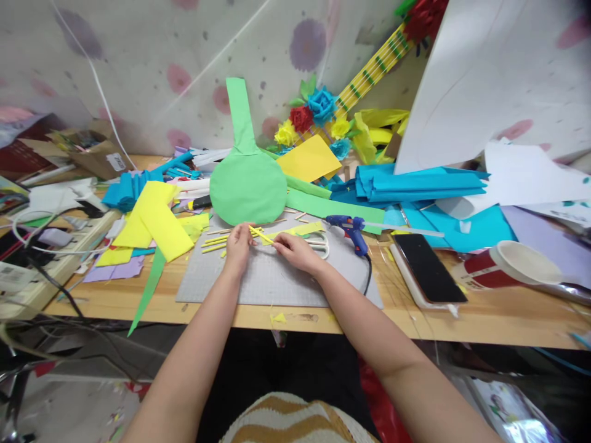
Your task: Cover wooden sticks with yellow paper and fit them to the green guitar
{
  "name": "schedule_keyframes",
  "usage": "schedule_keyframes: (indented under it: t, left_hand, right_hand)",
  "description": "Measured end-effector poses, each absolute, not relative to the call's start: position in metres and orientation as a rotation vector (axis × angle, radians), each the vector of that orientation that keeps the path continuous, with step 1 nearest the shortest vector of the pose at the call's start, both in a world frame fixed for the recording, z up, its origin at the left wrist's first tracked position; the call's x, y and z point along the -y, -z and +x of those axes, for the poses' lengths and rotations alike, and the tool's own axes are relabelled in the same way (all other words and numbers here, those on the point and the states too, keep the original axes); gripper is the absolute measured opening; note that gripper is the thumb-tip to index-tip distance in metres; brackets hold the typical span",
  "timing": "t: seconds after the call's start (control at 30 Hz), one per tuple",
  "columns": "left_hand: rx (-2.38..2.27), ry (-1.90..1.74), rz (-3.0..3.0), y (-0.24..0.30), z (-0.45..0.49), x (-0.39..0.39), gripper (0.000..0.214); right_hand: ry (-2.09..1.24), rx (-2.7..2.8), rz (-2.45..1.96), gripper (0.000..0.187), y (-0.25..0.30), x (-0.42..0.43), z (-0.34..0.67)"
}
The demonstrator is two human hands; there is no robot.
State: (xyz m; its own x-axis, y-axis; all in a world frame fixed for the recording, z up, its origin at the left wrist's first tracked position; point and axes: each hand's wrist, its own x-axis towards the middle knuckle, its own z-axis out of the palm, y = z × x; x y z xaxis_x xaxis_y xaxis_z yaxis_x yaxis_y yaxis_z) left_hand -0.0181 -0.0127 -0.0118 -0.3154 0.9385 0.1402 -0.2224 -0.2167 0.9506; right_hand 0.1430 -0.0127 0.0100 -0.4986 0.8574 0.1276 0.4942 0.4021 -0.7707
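Observation:
Between my two hands is a thin yellow paper-wrapped stick (261, 235), held at a slant above the grey cutting mat (281, 283). My left hand (239, 244) pinches its upper left end, and my right hand (294, 249) pinches the lower right end. Several similar yellow sticks (213, 245) lie on the mat beside my left hand. Behind my right hand rest a yellow paper strip (305, 229) and scissors with pale handles (327, 247), partly hidden. Just beyond my hands stands a round green paper-covered shape (248, 187) with a long neck.
A blue glue gun (351, 231) lies right of my hands, its cord running off the mat. Farther right are a phone (430, 266) and a paper cup (508, 266). Yellow paper (157, 221) and a power strip (69, 258) lie left; paper flowers (318, 107) stand behind.

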Motion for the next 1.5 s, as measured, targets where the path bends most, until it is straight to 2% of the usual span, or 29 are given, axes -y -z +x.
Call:
schedule_keyframes:
  t: [0.2, 0.4, 0.57, 0.8, 0.97, 1.03, 1.17, 1.27, 1.33, 1.5]
  left_hand:
    - [-1.11, -1.635, 0.966, 0.012, -0.02, 0.015, 0.027]
    - [-0.96, -1.67, 0.708, 0.005, -0.021, 0.014, 0.043]
    - [-0.96, -1.761, 0.656, 0.004, -0.023, 0.014, 0.025]
    - [-0.987, -1.863, 0.686, 0.003, -0.023, 0.019, 0.03]
    - [-1.037, -1.55, 0.874, -0.002, -0.003, 0.022, 0.031]
    - [-1.014, -1.529, 0.878, -0.011, 0.003, 0.02, 0.029]
    - [-1.028, -1.489, 0.887, -0.039, -0.007, 0.014, 0.029]
    - [-1.013, -1.265, 1.132, -0.053, -0.021, 0.015, 0.039]
    - [-1.044, -1.14, 1.294, -0.056, -0.027, 0.018, 0.044]
    - [-1.424, -1.017, 1.681, -0.049, -0.027, 0.026, 0.023]
  right_hand:
    - [-1.02, 2.154, -1.102, 0.018, -0.008, 0.013, 0.142]
    - [-1.098, 2.129, -1.092, 0.019, -0.005, 0.015, 0.139]
    - [-1.071, 2.124, -1.101, 0.017, -0.005, 0.016, 0.137]
    - [-1.008, 2.119, -1.124, 0.017, -0.002, 0.015, 0.136]
    - [-1.01, 2.082, -1.076, 0.022, -0.002, 0.015, 0.134]
    - [-0.994, 2.094, -1.032, 0.021, -0.007, 0.014, 0.14]
    - [-0.743, 2.17, -1.27, 0.016, -0.025, 0.007, 0.17]
    - [-0.542, 2.363, -1.527, 0.01, -0.034, 0.0, 0.199]
    - [-0.493, 2.479, -1.515, 0.011, -0.035, -0.002, 0.212]
    - [-0.348, 2.527, -1.425, 0.025, -0.028, 0.002, 0.212]
